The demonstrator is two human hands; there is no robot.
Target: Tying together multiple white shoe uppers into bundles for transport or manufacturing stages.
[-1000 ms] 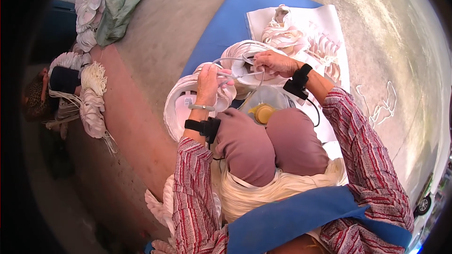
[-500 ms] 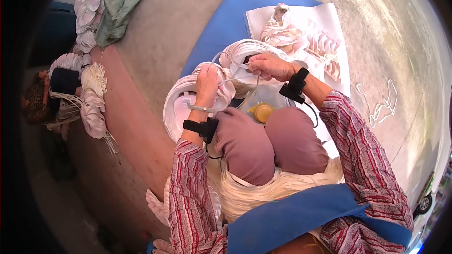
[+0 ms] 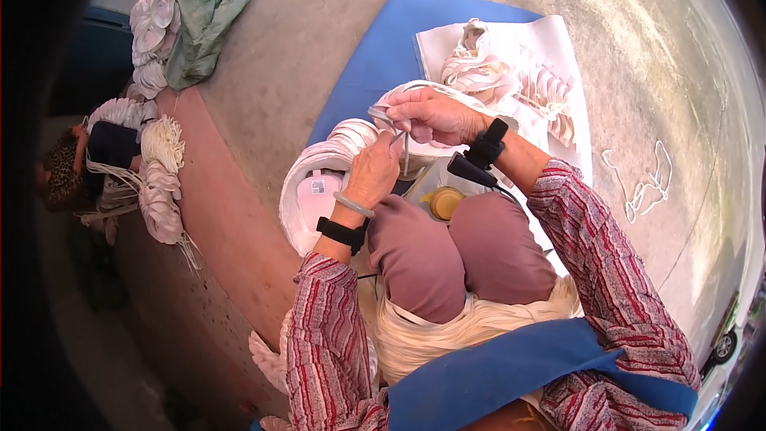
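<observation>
A pale flat shoelace point(image 3: 382, 115) is pinched between the fingertips of my right hand point(image 3: 439, 118). My left hand point(image 3: 372, 172) is closed just below and to its left, its fingers on the same lace. Below the hands, by my knees, lies a nested stack of white shoe uppers point(image 3: 299, 219) with a pink lining and a small label inside. A second stack of white uppers point(image 3: 411, 94) is partly hidden behind my right hand. A bundle of long cream laces point(image 3: 471, 326) lies across my lap.
Between the stacks and my knees is a clear container with a yellow cap point(image 3: 444, 203). Beyond lie a blue sheet point(image 3: 371, 52), a white sheet point(image 3: 550, 29) and more uppers point(image 3: 483, 72). A loose white cord point(image 3: 650, 187) is on the floor. At left are upper bundles point(image 3: 162, 199), a green sack point(image 3: 203, 36) and a person point(image 3: 62, 164).
My hands have come closer together; the left moved right and a little down, the right slightly left. The wide lace loop between them has drawn in small.
</observation>
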